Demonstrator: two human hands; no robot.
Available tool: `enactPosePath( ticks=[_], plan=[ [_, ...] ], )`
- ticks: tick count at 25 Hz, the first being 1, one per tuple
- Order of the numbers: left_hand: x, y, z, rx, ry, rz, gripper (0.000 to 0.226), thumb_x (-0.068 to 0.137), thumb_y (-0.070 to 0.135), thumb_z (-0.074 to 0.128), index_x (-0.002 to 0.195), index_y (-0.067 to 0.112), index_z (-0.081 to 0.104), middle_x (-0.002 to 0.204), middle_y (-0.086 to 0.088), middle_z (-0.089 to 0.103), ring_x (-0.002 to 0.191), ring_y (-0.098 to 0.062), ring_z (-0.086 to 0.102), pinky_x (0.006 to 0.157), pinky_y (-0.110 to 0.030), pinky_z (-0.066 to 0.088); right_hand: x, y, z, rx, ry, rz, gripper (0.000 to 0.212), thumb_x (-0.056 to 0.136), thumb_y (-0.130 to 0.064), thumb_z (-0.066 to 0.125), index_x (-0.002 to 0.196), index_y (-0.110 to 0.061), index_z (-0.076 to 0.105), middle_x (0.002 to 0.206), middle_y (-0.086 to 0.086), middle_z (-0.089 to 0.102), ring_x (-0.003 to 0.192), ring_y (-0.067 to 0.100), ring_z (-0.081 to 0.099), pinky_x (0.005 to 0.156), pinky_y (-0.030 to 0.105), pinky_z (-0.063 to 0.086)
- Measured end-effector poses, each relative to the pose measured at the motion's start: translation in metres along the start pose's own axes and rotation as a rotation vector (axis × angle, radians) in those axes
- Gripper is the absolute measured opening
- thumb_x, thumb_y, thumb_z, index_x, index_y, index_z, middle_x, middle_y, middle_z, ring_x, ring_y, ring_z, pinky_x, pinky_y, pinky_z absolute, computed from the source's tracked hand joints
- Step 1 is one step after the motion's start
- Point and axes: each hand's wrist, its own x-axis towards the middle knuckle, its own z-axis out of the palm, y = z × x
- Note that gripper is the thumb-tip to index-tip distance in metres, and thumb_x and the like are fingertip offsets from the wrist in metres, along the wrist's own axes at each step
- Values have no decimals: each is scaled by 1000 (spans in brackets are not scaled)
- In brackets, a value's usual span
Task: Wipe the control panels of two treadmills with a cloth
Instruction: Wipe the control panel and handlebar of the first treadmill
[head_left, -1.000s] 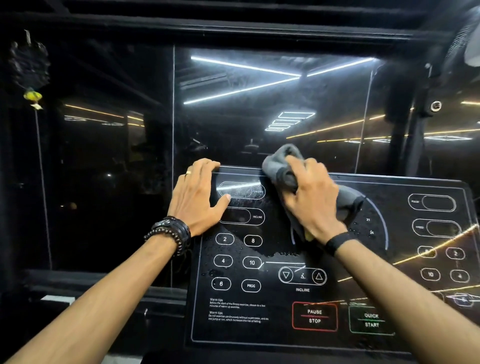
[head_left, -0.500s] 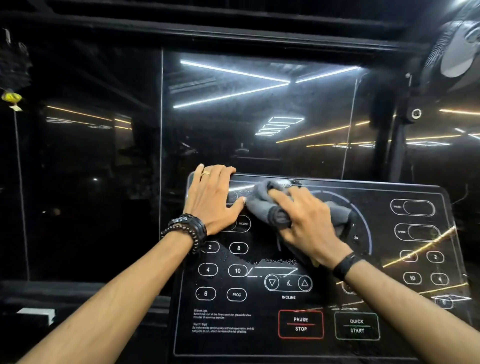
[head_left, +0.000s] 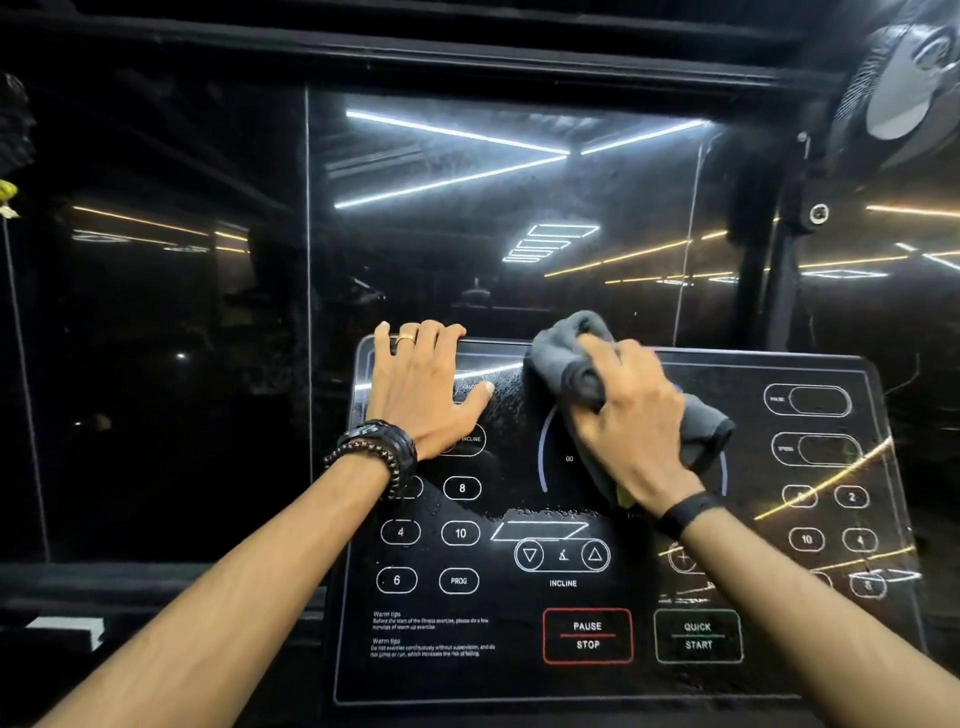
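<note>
Bare forearms, banded wrists: what we wear at the console

We show both arms bare from the lower frame edges to the wrists, no sleeves in sight. On our left hand (head_left: 421, 387) a plain gold-coloured ring (head_left: 406, 339) circles one finger. Our left wrist carries a stack of dark bracelets (head_left: 376, 451): a broad black band with a woven or braided look, and beside it a strand of small dark beads that catch glints of light. Our right hand (head_left: 631, 415) wears no ring that we can see. Our right wrist bears a single slim black band (head_left: 687, 512), smooth and matte, its face or clasp hidden from view.
</note>
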Motion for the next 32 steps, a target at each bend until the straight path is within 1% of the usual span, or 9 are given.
enactPosePath(
  ticks=[3,7,11,15,19,22,26,30,32],
  plan=[
    [-2,1,0,5,-8,2,74,80,65,34,134,16,49,127,-3,54,121,-28,48,117,-56,19,-12,14,-3,2,-69,-324,46,77,-27,54,122,-20,54,95,9,57,83,32,56,62,38,45],
    [0,2,-2,0,-28,-5,72,82,64,37,133,16,49,126,-3,55,121,-28,48,116,-58,19,5,22,-6,5,0,95,47,79,-27,65,125,-21,54,96,10,56,87,34,55,63,40,46],
    [4,8,0,-22,-2,-54,66,85,62,34,128,16,54,121,-3,57,116,-29,51,116,-59,19,-26,22,-7,-12,-47,-248,46,78,-29,59,123,-21,54,95,8,58,84,33,58,61,36,45],
    [6,13,2,18,-35,7,71,87,62,26,131,14,52,122,-6,58,115,-30,51,116,-56,21,-5,32,-8,1,14,81,48,78,-27,72,123,-21,54,93,8,57,86,33,57,61,37,45],
    [8,16,6,113,-62,52,72,88,64,25,135,15,48,122,-6,57,112,-30,52,110,-57,28,-1,47,-9,-11,-36,-206,46,79,-29,65,123,-21,53,96,9,58,85,34,58,62,39,49],
    [9,19,6,137,-67,44,73,89,68,22,134,16,48,119,-6,57,109,-30,52,107,-58,30,12,46,-11,13,26,109,43,81,-30,69,121,-21,53,94,9,55,85,32,55,62,39,47],
    [8,18,11,162,-44,57,74,88,70,23,134,15,46,119,-6,55,109,-30,51,108,-59,29,-12,40,-8,-3,-48,-276,43,80,-31,57,121,-22,52,94,9,57,84,32,56,63,38,47],
    [7,20,10,156,-51,42,76,88,71,21,133,16,45,118,-6,54,110,-29,50,109,-59,27,6,41,-11,39,23,143,41,83,-33,63,121,-21,53,94,9,55,86,33,55,63,40,46],
    [7,20,12,156,-42,41,77,88,73,20,133,16,45,118,-5,54,110,-29,50,109,-59,27,-18,30,-4,9,11,-117,42,80,-29,60,121,-20,54,94,8,55,84,31,54,63,39,47]
  ],
)
